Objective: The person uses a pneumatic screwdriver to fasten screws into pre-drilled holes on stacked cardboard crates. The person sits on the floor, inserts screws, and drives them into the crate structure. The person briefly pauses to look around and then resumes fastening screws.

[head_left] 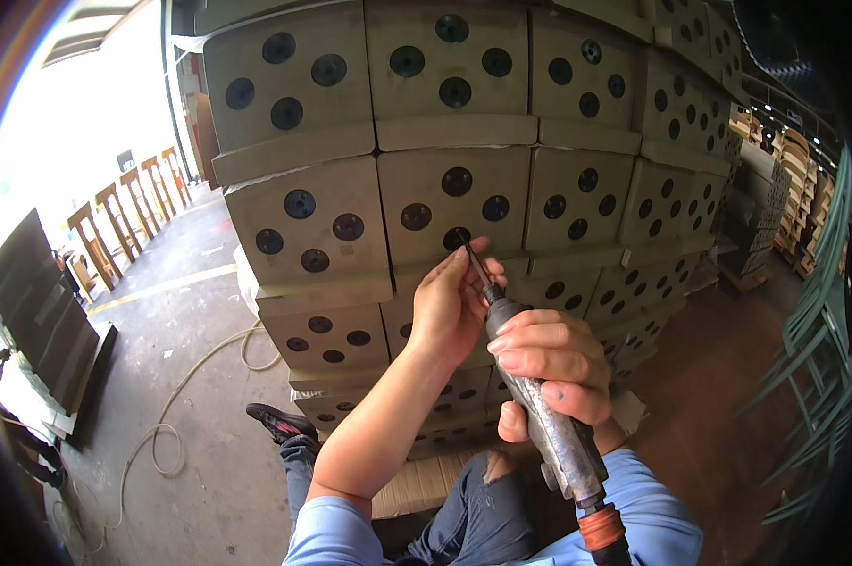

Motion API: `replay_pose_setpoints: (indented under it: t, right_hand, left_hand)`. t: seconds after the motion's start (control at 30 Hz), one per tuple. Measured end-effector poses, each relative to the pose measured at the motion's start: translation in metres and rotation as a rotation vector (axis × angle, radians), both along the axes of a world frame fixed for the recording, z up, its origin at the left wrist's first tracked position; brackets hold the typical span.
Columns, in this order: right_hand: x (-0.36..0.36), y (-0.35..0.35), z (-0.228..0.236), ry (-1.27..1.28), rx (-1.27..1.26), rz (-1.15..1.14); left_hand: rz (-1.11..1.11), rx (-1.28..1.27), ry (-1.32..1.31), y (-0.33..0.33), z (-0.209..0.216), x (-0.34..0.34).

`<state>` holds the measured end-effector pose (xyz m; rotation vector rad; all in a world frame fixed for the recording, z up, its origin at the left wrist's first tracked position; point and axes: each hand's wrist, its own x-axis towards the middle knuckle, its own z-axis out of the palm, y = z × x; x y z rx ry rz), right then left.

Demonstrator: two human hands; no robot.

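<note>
Power driver (551, 429), silver and worn, slants up from the seated worker's lap toward a stacked wall of brown boxes (402, 179), just in front of the worker. The right hand (560, 363) is wrapped round its barrel, fingers closed over the top and the thumb underneath. Out of the dark nose runs a slim bit (480, 266), reaching to the lowest black disc (457, 240) of four on a middle box; whether it touches, I can't make out from here. The left hand (452, 300) is raised beside the bit, fingers curled and tips drawn together at its far end, though I can't tell exactly what they pinch. An orange collar (601, 528) rings the driver's lower end. The worker wears light blue sleeves (336, 533) and jeans torn at the knee, with one dark shoe (281, 423) out to the left. Over on that side, a pale hose (152, 436) loops across the concrete floor (200, 311), and wooden frames (129, 208) stand in a row by the bright doorway. Green metal frames (813, 349) stand off to the right.
</note>
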<state>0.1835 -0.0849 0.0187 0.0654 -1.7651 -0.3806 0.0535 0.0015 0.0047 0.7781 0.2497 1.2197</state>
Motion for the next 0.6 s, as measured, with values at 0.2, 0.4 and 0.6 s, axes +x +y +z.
replay_pose_setpoints:
  t: [0.2, 0.4, 0.6]
  right_hand:
    - [0.000, 0.006, 0.002, 0.010, 0.015, 0.044]
    - [0.003, 0.023, 0.005, 0.025, 0.076, 0.037]
    - [-0.003, 0.045, 0.003, 0.027, 0.085, 0.054]
  left_hand:
    - [0.077, -0.078, 0.116, -0.036, -0.027, -0.002]
    - [0.018, -0.019, 0.196, -0.046, -0.077, -0.018]
    - [0.181, -0.028, 0.342, -0.068, -0.114, -0.078]
